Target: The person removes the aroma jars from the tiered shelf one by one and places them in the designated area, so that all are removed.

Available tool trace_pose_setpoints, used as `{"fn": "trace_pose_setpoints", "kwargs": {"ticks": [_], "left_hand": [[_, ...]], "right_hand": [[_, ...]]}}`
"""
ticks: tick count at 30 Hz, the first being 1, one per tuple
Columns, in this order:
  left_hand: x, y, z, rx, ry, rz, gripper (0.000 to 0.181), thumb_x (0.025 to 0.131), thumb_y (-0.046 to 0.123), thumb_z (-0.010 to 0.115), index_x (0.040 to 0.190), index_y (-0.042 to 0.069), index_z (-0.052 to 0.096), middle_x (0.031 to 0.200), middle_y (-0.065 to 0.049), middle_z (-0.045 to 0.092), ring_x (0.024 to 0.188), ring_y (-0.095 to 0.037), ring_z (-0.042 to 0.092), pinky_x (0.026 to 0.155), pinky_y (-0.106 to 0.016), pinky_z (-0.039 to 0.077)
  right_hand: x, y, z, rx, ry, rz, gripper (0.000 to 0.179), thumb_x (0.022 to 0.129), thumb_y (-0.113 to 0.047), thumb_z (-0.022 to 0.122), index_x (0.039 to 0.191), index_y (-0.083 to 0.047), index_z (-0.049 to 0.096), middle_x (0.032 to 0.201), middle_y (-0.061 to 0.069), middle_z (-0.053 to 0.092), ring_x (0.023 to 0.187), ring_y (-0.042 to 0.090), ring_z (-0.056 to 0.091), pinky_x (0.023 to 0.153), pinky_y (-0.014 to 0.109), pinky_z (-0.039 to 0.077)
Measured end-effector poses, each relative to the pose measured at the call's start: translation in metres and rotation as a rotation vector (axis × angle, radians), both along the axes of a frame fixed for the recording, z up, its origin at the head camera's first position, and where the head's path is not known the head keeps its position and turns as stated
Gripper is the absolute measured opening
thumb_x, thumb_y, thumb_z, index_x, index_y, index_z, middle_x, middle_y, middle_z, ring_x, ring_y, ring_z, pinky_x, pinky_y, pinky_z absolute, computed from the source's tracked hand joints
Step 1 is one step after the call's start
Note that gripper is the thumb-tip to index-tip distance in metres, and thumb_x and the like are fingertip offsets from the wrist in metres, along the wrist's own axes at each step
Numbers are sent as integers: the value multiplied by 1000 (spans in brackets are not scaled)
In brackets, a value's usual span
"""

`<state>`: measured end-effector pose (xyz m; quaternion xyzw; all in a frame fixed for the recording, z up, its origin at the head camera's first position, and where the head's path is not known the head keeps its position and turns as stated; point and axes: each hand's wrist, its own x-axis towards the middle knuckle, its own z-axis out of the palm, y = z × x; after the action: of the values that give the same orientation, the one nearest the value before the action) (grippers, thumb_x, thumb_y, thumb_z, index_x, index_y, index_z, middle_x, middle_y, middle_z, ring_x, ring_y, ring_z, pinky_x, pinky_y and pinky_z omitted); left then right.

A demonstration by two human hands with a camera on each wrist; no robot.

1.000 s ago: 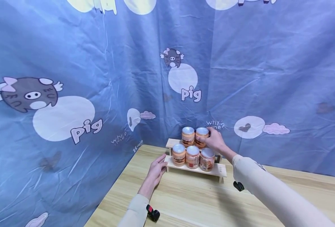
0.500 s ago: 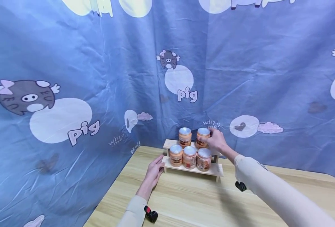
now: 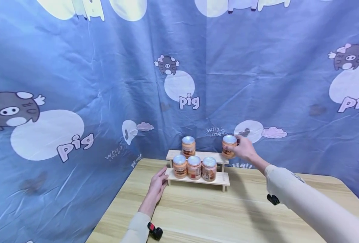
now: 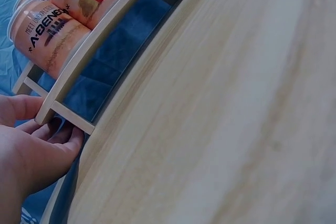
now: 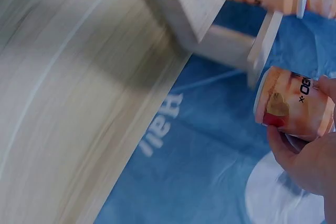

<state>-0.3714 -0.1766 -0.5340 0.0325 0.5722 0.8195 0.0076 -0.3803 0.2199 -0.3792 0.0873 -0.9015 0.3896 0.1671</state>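
My right hand [image 3: 245, 149] grips an orange-labelled can [image 3: 229, 139] with a silver lid, off the right end of the upper shelf [image 3: 209, 155]. In the right wrist view, thumb and fingers wrap the held can [image 5: 286, 100], and its bottom is apart from the wooden rack [image 5: 210, 40]. My left hand [image 3: 155, 185] holds the left end of the lower shelf [image 3: 222, 178]. Seen from the left wrist, the thumb lies on the board's end [image 4: 52, 100] and the fingers curl beneath it. Three similar cans [image 3: 194, 168] stand side by side on the lower shelf.
One more can [image 3: 188, 147] stands at the left of the upper shelf. A wooden table [image 3: 197, 209] carries the two-step rack. Behind and to the left hangs a blue curtain [image 3: 115, 84] with pig prints, close to the rack's back.
My right hand has moved the can rightward along the upper shelf and past its right end, away from the other upper can. My left hand stays on the rack. The head view has turned right.
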Motion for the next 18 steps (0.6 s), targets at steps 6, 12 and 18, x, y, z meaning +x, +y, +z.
{"fn": "trace_pose_setpoints", "kwargs": {"ticks": [6, 12, 18], "left_hand": [[-2, 0, -2, -12, -2, -13, 59, 99, -4, 49, 155, -6, 31, 161, -28, 24, 145, -43, 29, 119, -52, 25], [-1, 0, -1, -19, -3, -7, 59, 100, -4, 47, 156, -6, 29, 161, -28, 22, 146, -42, 27, 120, -51, 24], [-1, 0, -2, -2, 5, -29, 60, 100, -5, 45, 157, -6, 26, 163, -29, 17, 148, -42, 20, 121, -51, 20]], "right_hand": [[13, 37, -6, 38, 14, -46, 79, 88, -29, 81, 142, 15, 45, 115, 35, 64, 102, 47, 63, 87, 57, 55], [25, 76, -19, 66, 37, -97, 72, 87, -33, 81, 133, 14, 53, 110, 33, 66, 96, 45, 65, 78, 54, 56], [37, 123, -43, 68, 33, -161, 77, 85, -34, 83, 133, 17, 50, 113, 38, 63, 101, 51, 62, 82, 59, 54]]}}
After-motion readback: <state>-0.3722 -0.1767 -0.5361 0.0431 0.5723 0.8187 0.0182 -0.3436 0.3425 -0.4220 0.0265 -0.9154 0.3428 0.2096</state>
